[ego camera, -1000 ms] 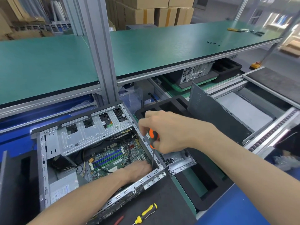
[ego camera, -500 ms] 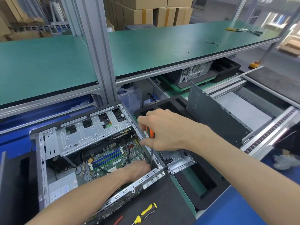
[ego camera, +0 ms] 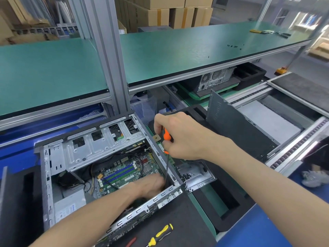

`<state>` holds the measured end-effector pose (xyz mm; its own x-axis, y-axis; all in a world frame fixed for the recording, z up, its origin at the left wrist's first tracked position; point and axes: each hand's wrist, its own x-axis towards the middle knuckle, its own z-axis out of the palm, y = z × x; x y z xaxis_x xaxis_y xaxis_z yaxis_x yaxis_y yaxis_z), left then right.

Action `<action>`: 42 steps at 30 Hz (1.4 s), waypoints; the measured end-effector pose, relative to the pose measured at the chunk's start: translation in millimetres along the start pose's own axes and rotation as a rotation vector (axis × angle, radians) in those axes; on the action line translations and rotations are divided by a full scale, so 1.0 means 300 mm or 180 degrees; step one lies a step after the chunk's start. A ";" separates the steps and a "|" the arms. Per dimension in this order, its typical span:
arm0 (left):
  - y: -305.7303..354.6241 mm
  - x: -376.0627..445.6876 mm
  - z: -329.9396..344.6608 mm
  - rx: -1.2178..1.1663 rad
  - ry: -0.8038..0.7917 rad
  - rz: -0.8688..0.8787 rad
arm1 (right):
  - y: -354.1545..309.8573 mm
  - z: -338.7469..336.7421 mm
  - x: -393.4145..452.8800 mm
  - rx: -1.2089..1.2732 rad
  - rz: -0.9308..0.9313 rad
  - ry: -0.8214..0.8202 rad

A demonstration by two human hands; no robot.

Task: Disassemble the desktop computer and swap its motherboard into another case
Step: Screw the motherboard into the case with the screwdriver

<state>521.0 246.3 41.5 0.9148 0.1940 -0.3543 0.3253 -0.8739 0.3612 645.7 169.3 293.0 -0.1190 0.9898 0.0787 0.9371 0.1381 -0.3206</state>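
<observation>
The right hand pinches an orange screwdriver, shaft pointing down into the open case. The left hand, blurred, grip unclear, rests on the motherboard inside.

right hand regripped lower on orange screwdriver, more handle showing

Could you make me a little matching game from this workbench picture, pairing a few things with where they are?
Things:
1. orange screwdriver
2. yellow screwdriver
3. loose black screws
4. left hand

Places:
A. in the metal tray right of the open case
B. gripped in the right hand
C. down inside the open case, on the motherboard
D. lying on the black mat in front of the case

Pairs: 1-B, 2-D, 3-A, 4-C
</observation>
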 end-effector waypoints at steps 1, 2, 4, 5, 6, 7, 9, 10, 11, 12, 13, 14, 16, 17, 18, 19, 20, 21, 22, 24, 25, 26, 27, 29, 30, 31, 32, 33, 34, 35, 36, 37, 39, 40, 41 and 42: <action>-0.007 0.001 -0.006 0.0013 -0.0029 0.0022 | 0.001 -0.005 0.004 0.0022 0.0010 0.0056; -0.018 0.001 -0.010 0.0003 -0.0077 0.0018 | 0.002 -0.010 0.006 0.0039 0.0018 0.0091; -0.049 -0.004 -0.015 -0.0066 -0.0183 -0.0059 | 0.002 -0.015 0.013 0.0038 0.0017 0.0134; -0.068 -0.008 -0.019 -0.0097 -0.0211 -0.0160 | 0.002 -0.014 0.016 0.0025 0.0013 0.0152; -0.088 -0.013 -0.026 -0.0151 -0.0194 -0.0311 | 0.004 -0.012 0.019 0.0013 0.0015 0.0172; -0.108 -0.020 -0.033 -0.0293 -0.0124 -0.0521 | 0.005 -0.008 0.022 0.0011 0.0015 0.0186; -0.142 -0.041 -0.050 -0.0963 0.0191 -0.0954 | 0.007 0.003 0.028 0.0019 0.0003 0.0182; -0.154 -0.053 -0.062 -0.1442 0.0409 -0.1136 | 0.007 0.010 0.031 0.0014 -0.0003 0.0171; -0.162 -0.065 -0.072 -0.1954 0.0626 -0.1296 | 0.009 0.019 0.034 0.0003 -0.0006 0.0159; -0.165 -0.076 -0.080 -0.2479 0.0834 -0.1419 | 0.010 0.028 0.038 -0.0011 -0.0003 0.0152; -0.166 -0.084 -0.081 -0.3084 0.0992 -0.1513 | 0.012 0.036 0.041 -0.0021 0.0004 0.0149; -0.164 -0.090 -0.080 -0.3758 0.1097 -0.1574 | 0.013 0.042 0.045 -0.0023 0.0009 0.0145; -0.159 -0.095 -0.073 -0.5052 0.1163 -0.1542 | 0.017 0.051 0.051 -0.0008 0.0014 0.0145; -0.155 -0.095 -0.069 -0.5481 0.1130 -0.1446 | 0.020 0.053 0.053 -0.0005 0.0017 0.0147; -0.147 -0.098 -0.067 -0.5751 0.1074 -0.1321 | 0.021 0.052 0.054 -0.0008 0.0014 0.0142; -0.143 -0.099 -0.065 -0.5868 0.1033 -0.1199 | 0.022 0.053 0.055 -0.0015 0.0006 0.0138; -0.135 -0.102 -0.066 -0.5920 0.0991 -0.1107 | 0.022 0.053 0.057 -0.0025 -0.0007 0.0134; -0.126 -0.104 -0.068 -0.5863 0.0982 -0.1075 | 0.023 0.054 0.059 -0.0031 -0.0019 0.0128; -0.116 -0.102 -0.071 -0.5736 0.0974 -0.1078 | 0.022 0.054 0.062 -0.0037 -0.0029 0.0118; -0.100 -0.099 -0.079 -0.4969 0.1086 -0.1104 | 0.022 0.056 0.066 -0.0050 -0.0034 0.0089; -0.091 -0.099 -0.082 -0.4296 0.1144 -0.1068 | 0.023 0.057 0.069 -0.0055 -0.0028 0.0080; -0.082 -0.097 -0.083 -0.3626 0.1127 -0.1022 | 0.024 0.058 0.072 -0.0060 -0.0022 0.0075; -0.076 -0.092 -0.077 -0.3035 0.1068 -0.0929 | 0.024 0.059 0.075 -0.0059 -0.0017 0.0071; -0.062 -0.080 -0.067 -0.2307 0.0915 -0.0725 | 0.025 0.065 0.076 -0.0001 -0.0010 0.0080; -0.053 -0.076 -0.065 -0.2165 0.0906 -0.0666 | 0.025 0.070 0.075 0.0052 0.0006 0.0095; -0.051 -0.071 -0.060 -0.2088 0.0927 -0.0644 | 0.025 0.076 0.072 0.0113 0.0029 0.0129; -0.051 -0.067 -0.060 -0.2019 0.0967 -0.0658 | 0.025 0.083 0.069 0.0187 0.0055 0.0184; -0.052 -0.066 -0.062 -0.1965 0.0987 -0.0669 | 0.029 0.091 0.065 0.0289 0.0096 0.0255; -0.056 -0.067 -0.062 -0.1929 0.1004 -0.0658 | 0.034 0.102 0.061 0.0423 0.0155 0.0320; -0.059 -0.070 -0.063 -0.1908 0.0991 -0.0656 | 0.040 0.117 0.056 0.0580 0.0244 0.0363; -0.061 -0.070 -0.062 -0.1868 0.0973 -0.0662 | 0.047 0.138 0.052 0.0777 0.0341 0.0386; -0.064 -0.070 -0.060 -0.1843 0.0963 -0.0687 | 0.054 0.166 0.046 0.0985 0.0447 0.0394; -0.068 -0.068 -0.059 -0.1828 0.0985 -0.0745 | 0.064 0.241 0.035 0.1194 0.0602 0.0348; -0.068 -0.068 -0.061 -0.1802 0.0991 -0.0763 | 0.067 0.285 0.031 0.1204 0.0652 0.0288; -0.069 -0.066 -0.061 -0.1794 0.1001 -0.0777 | 0.071 0.331 0.025 0.1183 0.0721 0.0209; -0.071 -0.066 -0.060 -0.1786 0.1033 -0.0756 | 0.076 0.371 0.021 0.1148 0.0779 0.0135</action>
<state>500.2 269.1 56.3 0.8004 0.5517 -0.2345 0.5204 -0.4454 0.7285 629.8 182.6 181.2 0.1130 0.9936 -0.0044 0.7605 -0.0893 -0.6432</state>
